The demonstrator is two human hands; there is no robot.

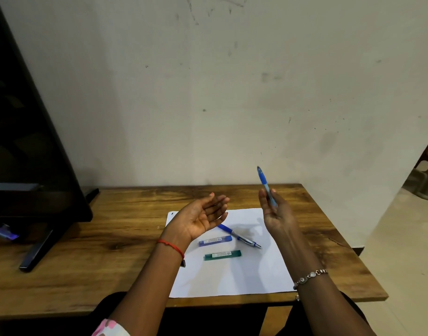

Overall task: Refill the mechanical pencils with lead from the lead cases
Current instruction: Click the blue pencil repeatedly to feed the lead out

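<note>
My right hand is raised above the table and holds a blue mechanical pencil upright, its tip pointing up toward the wall. My left hand hovers palm up with fingers apart and holds nothing. A second blue mechanical pencil lies at a slant on the white paper sheet, partly hidden by my left hand. In front of it lie a blue lead case and, closer to me, a green lead case, both flat on the paper.
The wooden table stands against a pale wall. A dark monitor on a stand fills the table's left side. The table's right edge drops to a tiled floor.
</note>
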